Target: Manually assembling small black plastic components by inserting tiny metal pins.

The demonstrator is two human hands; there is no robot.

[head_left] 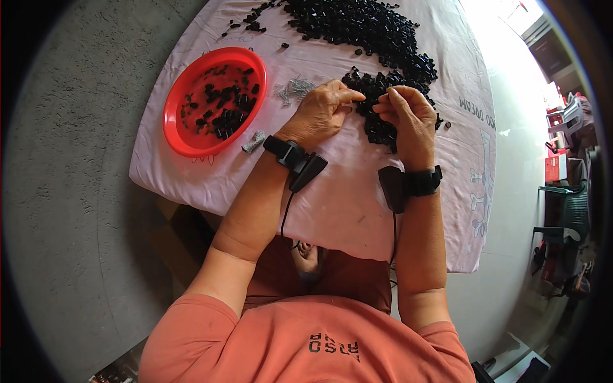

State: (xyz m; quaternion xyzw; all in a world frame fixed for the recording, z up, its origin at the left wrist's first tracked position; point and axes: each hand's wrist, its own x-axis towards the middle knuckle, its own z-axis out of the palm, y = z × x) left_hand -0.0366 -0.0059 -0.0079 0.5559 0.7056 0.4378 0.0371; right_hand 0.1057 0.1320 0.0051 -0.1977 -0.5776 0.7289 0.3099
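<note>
Over the near end of a pile of small shiny black pieces (377, 131), both hands are close together with a small gap between their fingertips. My left hand (322, 113) is closed, thumb and index finger brought together at the pile's left edge. Thumb and fingers also meet in a pinch on my right hand (412, 118), which is above the pile's right part. Whatever either hand holds is too small to make out. Left of my left hand lies a heap of thin silvery metal pieces (297, 88), with a small grey bundle (254, 142) nearer to me.
A red round basin (171, 124) at the left holds more black pieces. A larger heap of black pieces (357, 25) spreads over the table's far side. Pale pink printed cloth (345, 204) covers the table. Stacked chairs (575, 204) stand on the floor at the far right.
</note>
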